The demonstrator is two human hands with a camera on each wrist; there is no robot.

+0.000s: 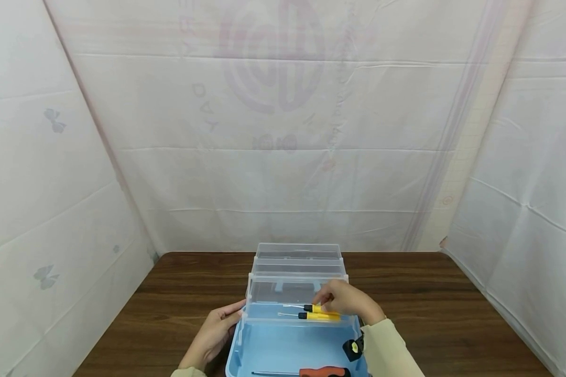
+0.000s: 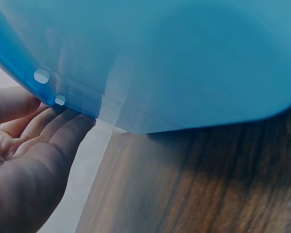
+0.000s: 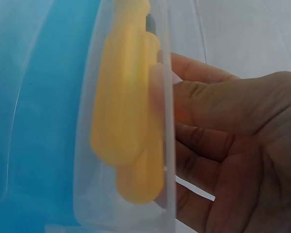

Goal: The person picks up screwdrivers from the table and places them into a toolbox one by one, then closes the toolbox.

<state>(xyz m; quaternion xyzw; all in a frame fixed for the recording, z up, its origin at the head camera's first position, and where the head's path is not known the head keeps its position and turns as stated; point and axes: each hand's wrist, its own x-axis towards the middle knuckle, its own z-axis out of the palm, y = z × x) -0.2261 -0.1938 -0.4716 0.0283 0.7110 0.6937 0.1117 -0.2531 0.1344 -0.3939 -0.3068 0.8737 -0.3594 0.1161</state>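
A blue toolbox point(image 1: 287, 343) with clear stepped trays point(image 1: 283, 289) stands open on the table. Two yellow-handled screwdrivers lie side by side in the nearest clear tray, shafts pointing left. My right hand point(image 1: 349, 301) reaches in from the right, its curled fingers and thumb pinching the handle of the farther screwdriver point(image 1: 317, 309). Just nearer lies the other screwdriver point(image 1: 323, 317); both handles show through the tray wall in the right wrist view. At the box's left side, my left hand point(image 1: 212, 332) grips the edge between thumb and fingers point(image 2: 72, 131).
A screwdriver with a red-orange handle point(image 1: 327, 372) lies in the box's blue base, near the front. A small black object point(image 1: 352, 350) is beside the right cuff. Dark wooden table point(image 1: 429, 309) surrounds the box, with white sheeting point(image 1: 283, 183) behind and at both sides.
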